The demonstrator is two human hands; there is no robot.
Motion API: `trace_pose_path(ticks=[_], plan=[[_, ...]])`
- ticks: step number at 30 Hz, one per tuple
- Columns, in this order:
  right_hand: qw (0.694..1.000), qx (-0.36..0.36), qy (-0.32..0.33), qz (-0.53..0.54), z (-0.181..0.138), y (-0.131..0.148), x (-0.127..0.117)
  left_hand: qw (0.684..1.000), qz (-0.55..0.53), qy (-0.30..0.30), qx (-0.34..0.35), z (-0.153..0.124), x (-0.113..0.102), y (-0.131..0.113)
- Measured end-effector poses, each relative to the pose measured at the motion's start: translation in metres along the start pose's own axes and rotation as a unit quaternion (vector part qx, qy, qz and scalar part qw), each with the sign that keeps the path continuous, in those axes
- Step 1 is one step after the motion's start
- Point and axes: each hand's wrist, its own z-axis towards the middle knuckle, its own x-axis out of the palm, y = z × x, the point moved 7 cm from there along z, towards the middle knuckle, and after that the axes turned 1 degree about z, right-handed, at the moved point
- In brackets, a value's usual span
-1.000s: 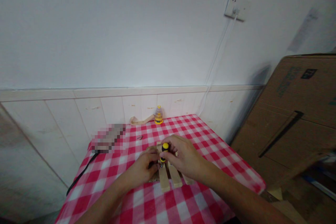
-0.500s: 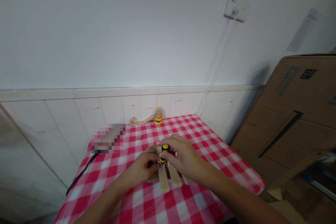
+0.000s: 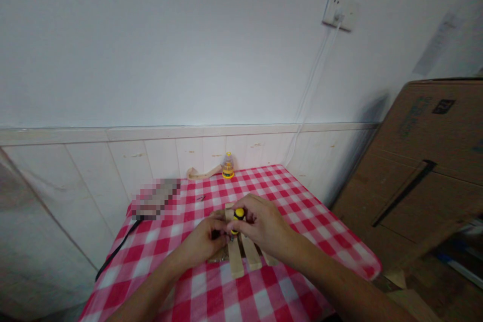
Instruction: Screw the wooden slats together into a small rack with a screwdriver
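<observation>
My right hand (image 3: 264,219) grips a short yellow-and-black screwdriver (image 3: 239,213), held nearly upright. Its tip points down at a pale wooden slat (image 3: 236,261). Close against the tip, the fingers of my left hand (image 3: 204,241) are pinched together by the slat's edge; what they hold, if anything, is too small to make out. Beside the first slat lies a second slat (image 3: 252,256), and part of a third (image 3: 268,258) shows under my right hand. Beneath the slats is a brown, shiny piece (image 3: 218,257), mostly hidden by my hands.
A red-and-white checked cloth (image 3: 294,287) covers the table. At the back stand a yellow screwdriver-bit holder (image 3: 228,167) and a curled pale strip (image 3: 204,173). A small dark bent piece (image 3: 201,198) lies nearer. A blurred-out object (image 3: 156,198) with a black strap is left; a large cardboard box (image 3: 422,171) leans right.
The screwdriver's handle has turned and tilted slightly to the right in my right hand. My left hand and the slats stay almost where they were.
</observation>
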Motion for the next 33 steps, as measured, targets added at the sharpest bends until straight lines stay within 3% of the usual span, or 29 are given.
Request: trace_pose_path(ticks=[5, 10, 15, 20, 33], plan=[[1.000, -0.011, -0.014, 0.006, -0.002, -0.002, 0.002, 1.000, -0.012, -0.012, -0.009, 0.000, -0.001, 0.002], [0.997, -0.058, 0.007, 0.048, -0.006, 0.008, 0.006, 1.000, -0.015, -0.007, -0.013, -0.001, 0.001, 0.001], [0.996, -0.068, 0.048, 0.021, -0.008, 0.018, 0.002, 1.000, -0.017, -0.011, -0.014, -0.001, -0.001, 0.005], [0.997, -0.047, 0.059, 0.018, -0.008, 0.015, -0.001, 0.999, 0.001, -0.019, -0.026, -0.001, -0.002, 0.010], [0.999, 0.020, 0.013, -0.025, -0.004, 0.005, -0.002, 1.000, -0.006, -0.016, -0.026, -0.001, -0.002, 0.005]])
